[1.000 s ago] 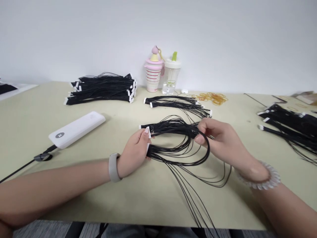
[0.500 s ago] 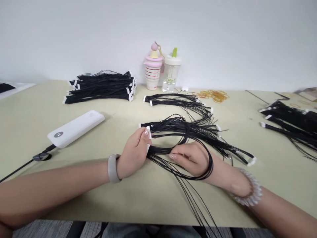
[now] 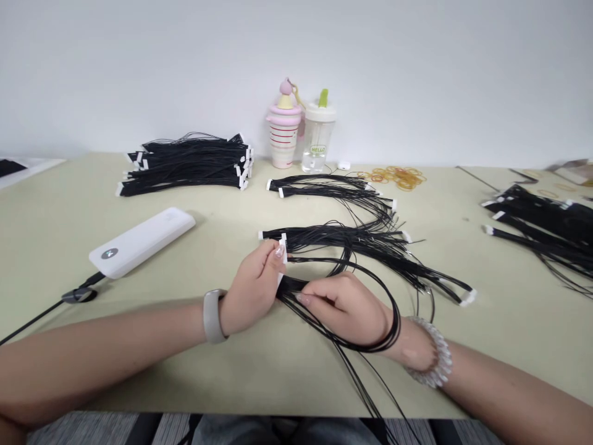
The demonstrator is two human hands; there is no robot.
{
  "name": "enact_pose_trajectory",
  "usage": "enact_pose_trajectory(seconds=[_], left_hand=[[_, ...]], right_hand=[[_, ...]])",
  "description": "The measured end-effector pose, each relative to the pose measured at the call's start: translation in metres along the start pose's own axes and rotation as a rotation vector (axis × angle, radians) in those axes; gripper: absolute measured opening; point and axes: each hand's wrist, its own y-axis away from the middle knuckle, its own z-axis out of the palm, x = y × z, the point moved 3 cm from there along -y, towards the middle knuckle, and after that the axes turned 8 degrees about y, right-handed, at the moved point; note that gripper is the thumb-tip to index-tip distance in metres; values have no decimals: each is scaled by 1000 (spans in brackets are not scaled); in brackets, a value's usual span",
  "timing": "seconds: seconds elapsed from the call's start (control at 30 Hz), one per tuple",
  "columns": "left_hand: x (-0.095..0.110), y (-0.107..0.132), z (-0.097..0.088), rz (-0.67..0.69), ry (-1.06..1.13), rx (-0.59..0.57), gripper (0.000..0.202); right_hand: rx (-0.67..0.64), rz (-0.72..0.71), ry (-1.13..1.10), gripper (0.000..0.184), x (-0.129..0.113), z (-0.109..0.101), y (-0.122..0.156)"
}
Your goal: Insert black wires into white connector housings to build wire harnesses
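My left hand [image 3: 252, 287] is shut on a bundle of thin black wires [image 3: 291, 285], pinching its white connector strips [image 3: 282, 250] between fingers and thumb. My right hand [image 3: 343, 309] sits just to the right, with its fingers closed over the same wires close to the left hand. A loop of wire curves round past my right wrist, and loose strands hang over the table's front edge. Another black wire harness [image 3: 361, 244] lies fanned out behind my hands, and its white-tipped ends reach right across the table. Part of the bundle is hidden under my hands.
A further harness pair [image 3: 324, 188] lies behind those. Stacked harnesses [image 3: 188, 165] sit back left, more [image 3: 542, 228] at right. A white power bank [image 3: 141, 242] with a cable lies left. A striped pink cup [image 3: 283, 136], clear bottle [image 3: 319, 139] and rubber bands [image 3: 393, 178] stand at the back.
My right hand has moved left and down along the wires towards my left hand. Wire ends it held earlier now lie fanned out to the right. My left hand has barely moved.
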Motion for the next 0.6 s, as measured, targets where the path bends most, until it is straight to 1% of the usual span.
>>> enact_pose_trajectory(seconds=[0.07,0.23,0.37,0.43,0.5,0.6], left_hand=[[-1,0,1,-2,-7,-6,31],[-2,-1,2,3,-6,-13,31],[-2,-1,3,12,5,-31,31],[-1,-2,3,16,6,-35,31],[0,-2,3,21,3,-35,32],[0,-2,2,14,0,-23,33]], right_hand=[[10,31,-24,34,2,2,0],[25,62,-50,25,6,6,2],[17,83,-28,27,4,5,4],[31,67,19,26,2,5,3],[54,33,69,21,0,4,3],[67,-3,141,16,3,0,2]])
